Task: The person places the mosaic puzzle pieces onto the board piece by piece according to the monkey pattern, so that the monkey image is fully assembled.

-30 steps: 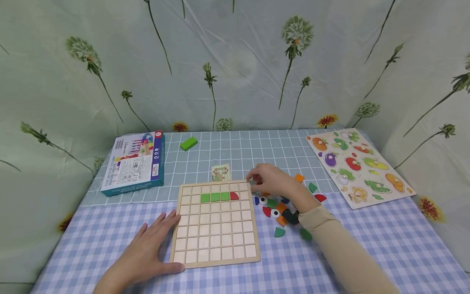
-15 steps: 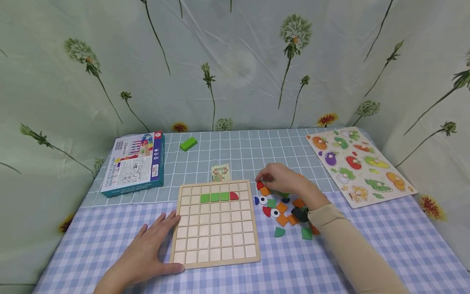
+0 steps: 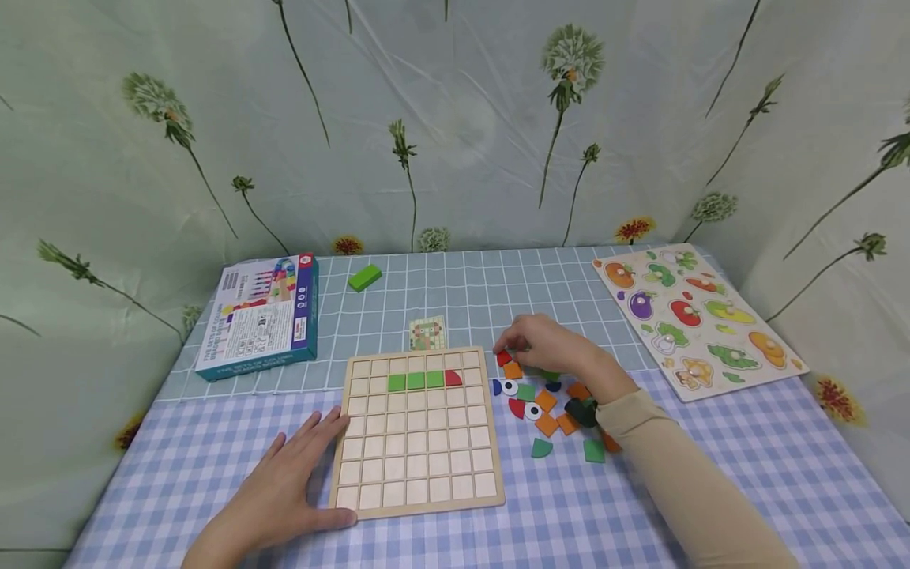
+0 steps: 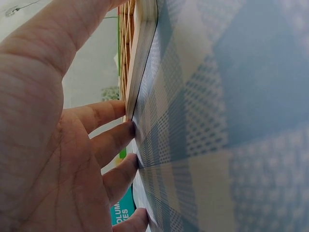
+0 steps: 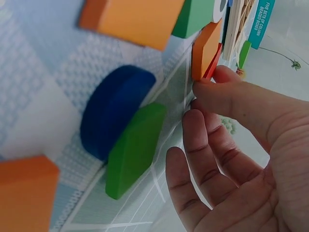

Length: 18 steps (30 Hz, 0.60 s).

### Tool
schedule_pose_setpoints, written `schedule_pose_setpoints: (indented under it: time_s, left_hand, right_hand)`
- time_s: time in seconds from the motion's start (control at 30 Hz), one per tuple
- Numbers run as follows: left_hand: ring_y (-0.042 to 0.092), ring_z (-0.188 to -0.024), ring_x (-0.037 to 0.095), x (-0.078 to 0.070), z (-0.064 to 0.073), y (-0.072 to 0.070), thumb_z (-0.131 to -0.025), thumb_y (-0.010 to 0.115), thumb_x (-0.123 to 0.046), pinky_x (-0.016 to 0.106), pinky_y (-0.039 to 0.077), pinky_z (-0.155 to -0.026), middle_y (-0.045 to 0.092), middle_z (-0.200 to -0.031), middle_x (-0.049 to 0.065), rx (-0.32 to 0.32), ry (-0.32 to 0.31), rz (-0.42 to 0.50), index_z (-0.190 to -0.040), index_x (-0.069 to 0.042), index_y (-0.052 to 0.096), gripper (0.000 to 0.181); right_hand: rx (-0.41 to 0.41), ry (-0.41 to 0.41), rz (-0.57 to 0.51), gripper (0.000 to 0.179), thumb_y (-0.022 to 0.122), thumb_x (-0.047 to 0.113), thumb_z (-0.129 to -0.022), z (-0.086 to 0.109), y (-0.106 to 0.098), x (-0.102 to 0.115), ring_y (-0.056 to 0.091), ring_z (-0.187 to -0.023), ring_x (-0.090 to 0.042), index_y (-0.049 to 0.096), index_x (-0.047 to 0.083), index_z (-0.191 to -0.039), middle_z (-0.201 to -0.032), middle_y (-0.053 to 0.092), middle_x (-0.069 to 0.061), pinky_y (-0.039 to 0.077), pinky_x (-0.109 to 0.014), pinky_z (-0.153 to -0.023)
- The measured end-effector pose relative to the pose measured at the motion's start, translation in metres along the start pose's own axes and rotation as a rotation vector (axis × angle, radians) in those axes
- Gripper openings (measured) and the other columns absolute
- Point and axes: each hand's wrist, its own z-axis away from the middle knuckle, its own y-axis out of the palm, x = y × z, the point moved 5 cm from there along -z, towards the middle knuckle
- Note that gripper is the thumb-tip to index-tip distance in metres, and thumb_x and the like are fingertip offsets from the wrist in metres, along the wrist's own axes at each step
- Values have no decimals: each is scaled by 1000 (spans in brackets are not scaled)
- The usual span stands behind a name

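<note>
A square wooden grid board (image 3: 407,446) lies on the cloth, with three green square tiles (image 3: 415,381) and one red quarter-circle tile (image 3: 453,379) in its upper rows. My left hand (image 3: 284,478) rests at the board's left side, fingers spread, with fingertips and thumb right at the frame. To the right of the board's far corner, my right hand (image 3: 543,344) pinches another red quarter-circle tile (image 3: 503,359) between thumb and index finger. That red tile overlaps an orange square tile (image 5: 206,48) in the right wrist view. The other right fingers are loosely bent.
Loose tiles, including a blue half-circle (image 5: 116,108) and a green tile (image 5: 136,150), lie right of the board. A small pattern card (image 3: 427,333) sits behind it. Further back are a green block (image 3: 365,277), a boxed toy (image 3: 259,316) and a vegetable puzzle (image 3: 693,320).
My right hand has moved right, away from the board's far corner, and stays by the red tile for the last half second. My left hand and the board have not moved.
</note>
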Motion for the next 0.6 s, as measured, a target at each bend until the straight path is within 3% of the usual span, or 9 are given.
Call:
schedule_pose_setpoints:
  time_s: [0.6]
  left_hand:
    - [37, -160, 42, 1, -1, 0, -64, 83, -86, 83, 29, -117, 42, -173, 5, -11, -13, 0, -165, -23, 42, 126]
  right_hand:
    - [24, 10, 20, 27, 75, 7, -97, -4, 0, 1, 60, -97, -21, 81, 15, -122, -108, 70, -4, 59, -36, -92]
